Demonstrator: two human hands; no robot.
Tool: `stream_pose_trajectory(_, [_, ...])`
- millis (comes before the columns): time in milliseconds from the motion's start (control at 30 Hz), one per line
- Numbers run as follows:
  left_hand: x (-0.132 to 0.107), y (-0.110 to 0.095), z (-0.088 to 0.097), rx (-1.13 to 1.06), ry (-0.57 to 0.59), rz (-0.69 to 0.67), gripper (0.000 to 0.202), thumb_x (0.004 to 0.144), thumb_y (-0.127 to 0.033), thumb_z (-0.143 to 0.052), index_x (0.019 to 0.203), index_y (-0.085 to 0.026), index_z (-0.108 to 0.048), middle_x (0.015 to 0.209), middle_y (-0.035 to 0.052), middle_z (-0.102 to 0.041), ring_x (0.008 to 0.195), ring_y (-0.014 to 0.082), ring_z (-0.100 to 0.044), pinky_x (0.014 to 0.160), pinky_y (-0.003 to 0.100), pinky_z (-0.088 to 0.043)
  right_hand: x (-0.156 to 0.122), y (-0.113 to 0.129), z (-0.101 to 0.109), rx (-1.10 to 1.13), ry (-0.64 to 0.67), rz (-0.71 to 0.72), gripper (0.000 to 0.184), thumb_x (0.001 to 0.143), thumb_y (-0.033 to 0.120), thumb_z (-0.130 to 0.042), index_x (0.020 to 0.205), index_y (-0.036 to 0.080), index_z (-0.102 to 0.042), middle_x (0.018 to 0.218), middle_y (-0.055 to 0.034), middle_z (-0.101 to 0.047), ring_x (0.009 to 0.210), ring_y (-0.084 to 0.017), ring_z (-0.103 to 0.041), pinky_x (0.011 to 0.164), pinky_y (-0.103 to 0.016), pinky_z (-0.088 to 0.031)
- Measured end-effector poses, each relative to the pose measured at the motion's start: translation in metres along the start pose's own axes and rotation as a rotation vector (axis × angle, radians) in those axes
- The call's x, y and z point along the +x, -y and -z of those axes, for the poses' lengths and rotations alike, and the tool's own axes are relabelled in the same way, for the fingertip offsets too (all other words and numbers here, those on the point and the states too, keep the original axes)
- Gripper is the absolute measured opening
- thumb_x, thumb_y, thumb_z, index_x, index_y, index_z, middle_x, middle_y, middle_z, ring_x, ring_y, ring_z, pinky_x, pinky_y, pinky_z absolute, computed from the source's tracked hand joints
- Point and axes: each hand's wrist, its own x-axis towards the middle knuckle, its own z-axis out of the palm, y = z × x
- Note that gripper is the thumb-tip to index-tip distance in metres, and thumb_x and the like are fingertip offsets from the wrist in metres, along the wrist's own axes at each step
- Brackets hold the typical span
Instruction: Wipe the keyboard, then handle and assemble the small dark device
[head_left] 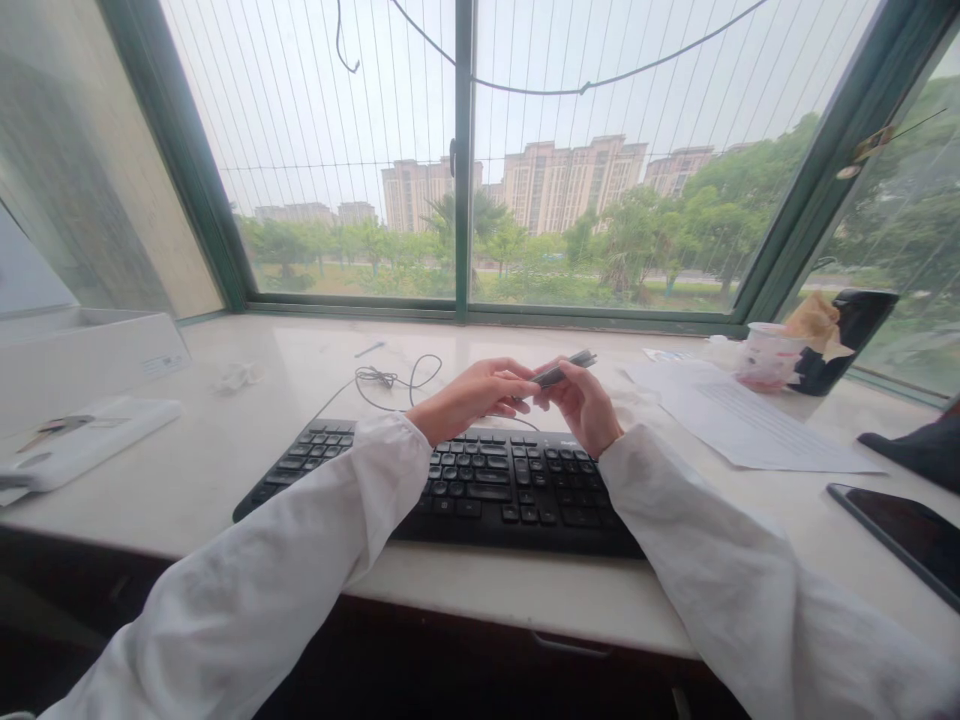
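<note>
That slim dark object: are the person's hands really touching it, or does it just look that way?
Touching. The head view shows the slim dark object held between the fingertips of the left hand and the fingers of the right hand, with no gap.

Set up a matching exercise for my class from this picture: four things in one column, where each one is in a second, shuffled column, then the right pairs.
Things
1. Black keyboard
2. Printed sheet of paper
3. Thin black cable
4. Slim dark pen-like object

Places
A. Pinched between the left hand and the right hand
B. Looped behind the keyboard
C. Directly beneath the hands
D. Lying flat to the right of the keyboard

Right pairs: 1-C, 2-D, 3-B, 4-A
</note>
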Motion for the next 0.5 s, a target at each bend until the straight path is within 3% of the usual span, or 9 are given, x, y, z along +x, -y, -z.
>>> stream_pose_trajectory(500, [-0.0047,-0.0054,-0.0027,0.153,-0.106,-0.096,0.025,0.076,-0.028,-0.071,0.096,-0.014,-0.065,0.089,0.0079,-0.070,0.078,0.0142,-0.063,0.070,0.027,-0.047,0.0011,-0.0003,0.0059,-0.280,-0.086,0.083,0.031,0.083,0.046,-0.063,0.072,0.017,-0.061,0.062,-0.0034,-0.066,0.055,-0.015,-0.059,0.057,-0.030,-0.049])
